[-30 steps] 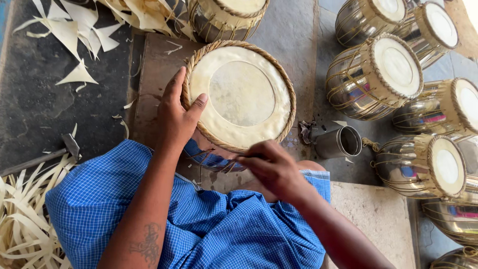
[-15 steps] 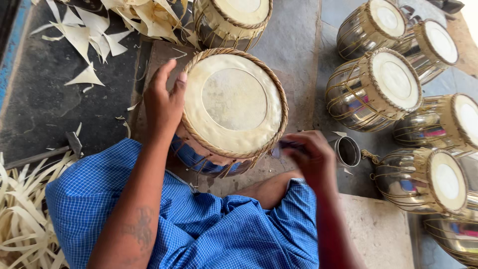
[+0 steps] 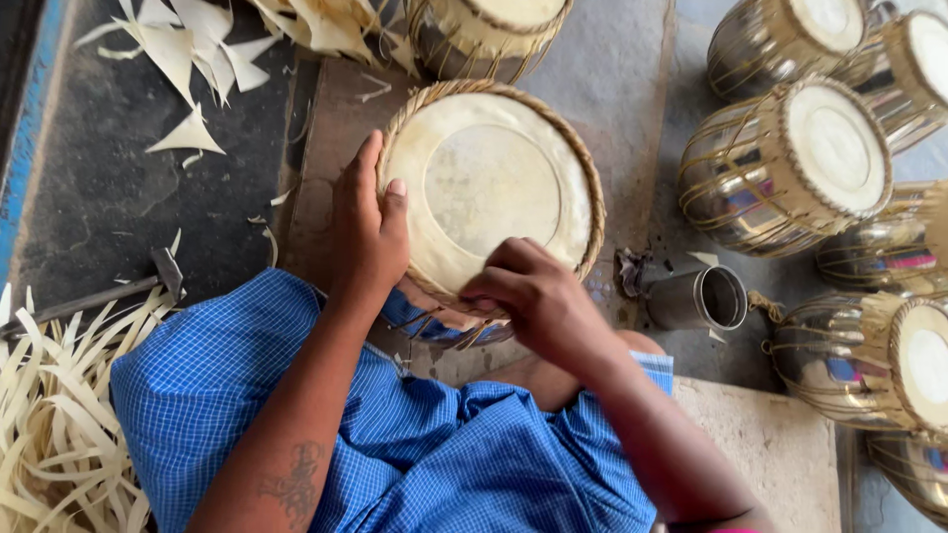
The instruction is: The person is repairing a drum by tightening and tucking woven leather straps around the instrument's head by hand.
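Underfoot, the dark floor (image 3: 118,212) takes up the left of the view, littered with pale triangular offcuts (image 3: 188,133) at the top and a heap of long pale strips (image 3: 49,415) at the lower left. Next in size, the person's blue checked cloth (image 3: 415,444) fills the bottom middle, draped over the lap.

Resting tilted against that lap is the drum (image 3: 494,188), its cream skin facing up, a darker round patch at its middle and a braided rim round the edge. It sits on a brownish slab, in front of another drum of the same kind at the top edge.

To the right, several shiny metal drums (image 3: 780,168) lie on their sides, close together, each with a pale head and thin lacing.

The left hand (image 3: 367,232) clasps the drum's left rim, thumb lying on the skin and fingers curled behind the edge. The right hand (image 3: 538,296) is bunched at the near rim, fingertips pressed to the braid; whether it pinches anything I cannot tell.

A small steel cup (image 3: 701,298) lies on its side just right of the drum, and a hammer (image 3: 109,291) lies on the floor at the left.
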